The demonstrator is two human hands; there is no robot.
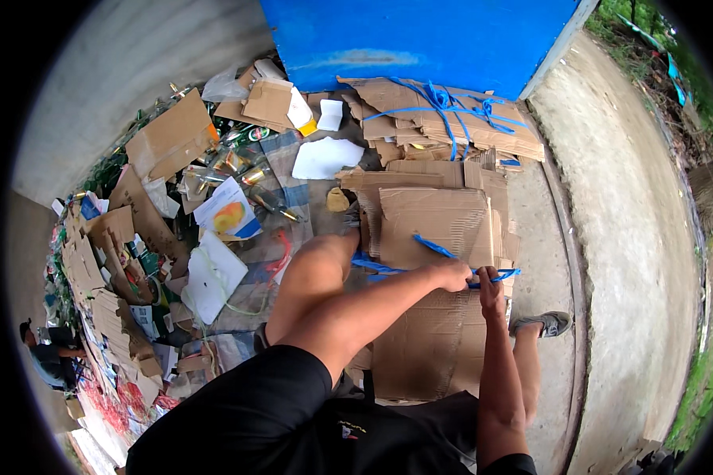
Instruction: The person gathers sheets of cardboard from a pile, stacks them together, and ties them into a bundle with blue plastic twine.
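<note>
A stack of flattened brown cardboard [429,218] lies between my legs, with a blue plastic strap [433,245] running across and around it. Over the right part of the stack, my left hand [454,275] is closed on the strap. Right beside it, my right hand [490,285] also grips the strap, and a twisted end sticks out to the right of the fingers. The two hands are nearly touching. My fingers partly hide the strap between them, so I cannot tell whether it is knotted there.
Beyond the stack, a second cardboard bundle [451,119] tied with blue strap lies against a blue panel [420,39]. Glass bottles, torn boxes and a white foam sheet [214,277] litter the left. A concrete ledge [610,237] runs along the right. Another person [51,356] is at far left.
</note>
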